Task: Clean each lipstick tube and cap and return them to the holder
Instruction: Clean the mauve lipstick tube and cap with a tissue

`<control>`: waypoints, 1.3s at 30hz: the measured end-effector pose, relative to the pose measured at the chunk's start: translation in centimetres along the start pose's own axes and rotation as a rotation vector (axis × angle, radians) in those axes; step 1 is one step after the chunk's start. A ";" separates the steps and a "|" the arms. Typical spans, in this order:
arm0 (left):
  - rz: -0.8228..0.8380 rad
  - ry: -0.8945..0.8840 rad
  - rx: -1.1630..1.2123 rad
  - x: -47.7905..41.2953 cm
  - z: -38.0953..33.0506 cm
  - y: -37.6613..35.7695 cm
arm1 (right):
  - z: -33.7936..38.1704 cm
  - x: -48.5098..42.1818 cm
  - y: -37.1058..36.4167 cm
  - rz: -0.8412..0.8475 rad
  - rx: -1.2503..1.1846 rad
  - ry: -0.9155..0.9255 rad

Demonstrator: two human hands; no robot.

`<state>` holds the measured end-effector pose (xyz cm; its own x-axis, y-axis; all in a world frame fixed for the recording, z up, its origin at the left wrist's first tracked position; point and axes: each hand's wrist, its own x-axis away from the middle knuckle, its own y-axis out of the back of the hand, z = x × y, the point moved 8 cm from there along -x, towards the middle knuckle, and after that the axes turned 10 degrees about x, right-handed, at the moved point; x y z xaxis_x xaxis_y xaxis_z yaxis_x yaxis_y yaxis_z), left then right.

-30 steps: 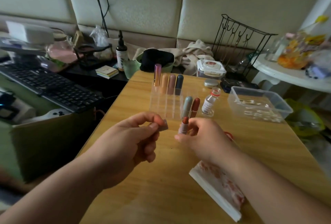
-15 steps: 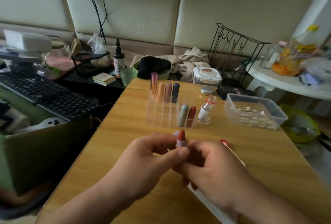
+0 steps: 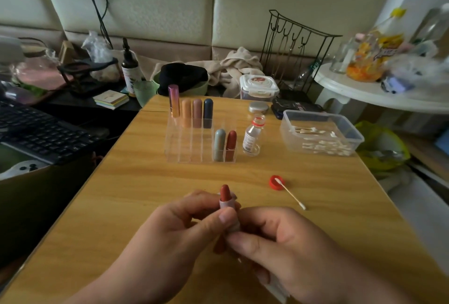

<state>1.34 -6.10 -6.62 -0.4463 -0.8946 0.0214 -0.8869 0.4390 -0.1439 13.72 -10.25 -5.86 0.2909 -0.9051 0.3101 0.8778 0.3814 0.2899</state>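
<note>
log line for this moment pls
left hand holds uncapped lipstick | right hand pinches its base | holder: six capped tubes

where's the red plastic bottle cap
Head view: the red plastic bottle cap lies right of centre on the wooden table, in front of the small glass bottle, under a white cotton swab.

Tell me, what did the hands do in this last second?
The left hand moved right to meet the right hand. Both now grip the open lipstick, which only the right hand held before. Whether the left hand still holds the small piece it had then cannot be seen. The holder and the small bottle stayed put.
</note>
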 end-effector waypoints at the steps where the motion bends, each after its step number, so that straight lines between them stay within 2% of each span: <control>1: -0.009 -0.012 0.022 0.0 -0.1 -0.1 | -0.1 -0.1 0.2 0.006 -0.012 0.003; 9: -0.007 -0.109 0.043 0.0 -0.2 -1.0 | 0.2 0.2 1.4 -0.063 0.029 0.083; 13: -0.015 -0.150 0.059 0.4 -0.7 -1.3 | 0.1 0.4 1.4 -0.100 0.030 0.064; 20: -0.020 -0.142 0.010 0.6 -1.0 -1.1 | 0.2 1.1 1.8 -0.343 0.164 0.082; 22: 0.018 -0.111 0.070 0.6 -1.2 -1.4 | 0.4 1.1 1.7 -0.285 0.126 0.087; 27: 0.176 -0.026 0.127 1.0 -1.3 -2.2 | 1.4 1.2 0.6 -0.002 -0.063 0.142; 31: 0.203 -0.024 0.186 1.1 -1.3 -2.3 | 1.1 0.9 0.2 0.054 -0.088 0.149; 34: 0.174 -0.065 0.126 1.2 -1.4 -2.0 | 1.1 0.9 0.6 -0.021 -0.022 0.149; 39: 0.100 -0.148 0.015 1.1 -1.3 -1.6 | 0.7 1.5 1.3 -0.324 0.138 0.116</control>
<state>2.14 -7.65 -5.06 -0.5084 -0.8498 -0.1393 -0.8369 0.5257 -0.1528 15.01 -11.01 -4.34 0.0545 -0.9953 0.0799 0.8741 0.0862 0.4780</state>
